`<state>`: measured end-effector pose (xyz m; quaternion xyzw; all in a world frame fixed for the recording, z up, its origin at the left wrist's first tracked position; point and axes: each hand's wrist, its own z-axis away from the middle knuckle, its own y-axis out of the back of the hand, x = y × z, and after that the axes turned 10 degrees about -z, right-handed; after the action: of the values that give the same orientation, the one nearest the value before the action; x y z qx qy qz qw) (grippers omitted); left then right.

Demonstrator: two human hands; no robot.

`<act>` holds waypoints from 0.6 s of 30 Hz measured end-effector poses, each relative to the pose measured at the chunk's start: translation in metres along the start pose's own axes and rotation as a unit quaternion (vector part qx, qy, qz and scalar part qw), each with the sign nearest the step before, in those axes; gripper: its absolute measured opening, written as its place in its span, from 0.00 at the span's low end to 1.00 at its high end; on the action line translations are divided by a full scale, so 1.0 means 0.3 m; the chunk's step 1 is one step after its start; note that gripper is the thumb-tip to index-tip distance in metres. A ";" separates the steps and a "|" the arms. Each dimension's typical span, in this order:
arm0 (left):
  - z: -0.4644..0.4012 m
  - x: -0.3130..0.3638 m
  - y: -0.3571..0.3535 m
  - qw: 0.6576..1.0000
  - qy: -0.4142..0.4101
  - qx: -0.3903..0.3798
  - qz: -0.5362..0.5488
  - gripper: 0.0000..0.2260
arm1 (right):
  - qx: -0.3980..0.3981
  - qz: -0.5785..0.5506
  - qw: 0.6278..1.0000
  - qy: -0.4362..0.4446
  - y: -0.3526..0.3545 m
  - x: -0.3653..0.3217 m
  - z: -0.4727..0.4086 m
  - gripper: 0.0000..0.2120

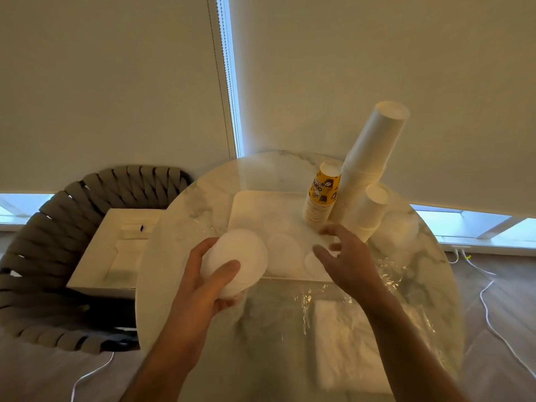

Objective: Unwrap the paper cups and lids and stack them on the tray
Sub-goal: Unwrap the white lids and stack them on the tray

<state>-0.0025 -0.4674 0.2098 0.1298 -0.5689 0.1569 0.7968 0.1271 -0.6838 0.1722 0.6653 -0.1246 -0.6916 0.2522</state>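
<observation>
chair point(43, 256): woven grey back, far left of the tray, drawn up to the round marble surface point(179, 227).
box point(116, 250): open white carton on the chair seat, left of the tray, its near corner under the surface edge.
left hand point(203, 282): at the tray's near-left corner, fingers and thumb curled round a stack of lids point(237, 259); the stack lies tilted, flat face toward the tray.
tray point(261, 204): white, rectangular, mid-surface; far-left part bare.
loose lids point(282, 250): white discs lying flat inside the tray, near its front edge, just right of the held stack.
printed cups point(320, 195): yellow stack, upside down, at the tray's far-right part.
right hand point(345, 256): over the tray's near-right part, fingers spread and loosely bent, holding nothing; whether the fingertips touch the tray cannot be told.
tall white cups point(368, 161): upside-down stack, leaning, just right of the printed cups.
short white cups point(368, 210): upside-down stack at the tray's right edge.
plastic wrap point(348, 329): clear, crumpled, on the surface in front of and right of the tray.
</observation>
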 end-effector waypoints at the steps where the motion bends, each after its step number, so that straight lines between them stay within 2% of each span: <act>1: 0.003 0.002 -0.011 1.000 -0.003 0.001 -0.010 0.22 | -0.023 -0.059 0.998 0.017 0.021 -0.075 0.036 0.14; 3: 0.008 0.007 -0.027 0.999 -0.010 -0.006 -0.030 0.23 | -0.099 -0.102 0.987 0.075 0.045 -0.203 0.112 0.16; 5: 0.014 0.018 -0.039 0.999 -0.016 -0.014 -0.042 0.23 | -0.171 -0.067 0.974 0.132 0.047 -0.272 0.168 0.22; 7: 0.020 0.024 -0.050 0.998 -0.026 -0.022 -0.055 0.25 | -0.203 -0.022 0.965 0.161 0.032 -0.290 0.194 0.26; 11: 0.030 0.039 -0.068 0.994 -0.046 -0.026 -0.093 0.27 | -0.176 0.011 0.969 0.174 0.004 -0.285 0.203 0.28; 18: 0.048 0.046 -0.060 0.986 -0.043 -0.062 -0.148 0.28 | -0.157 -0.056 0.978 0.125 0.022 -0.270 0.204 0.23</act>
<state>-0.0036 -0.4880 0.2268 0.1700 -0.5858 -0.0039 0.7924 0.0673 -0.6577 0.2503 0.7047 0.0561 -0.6267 0.3278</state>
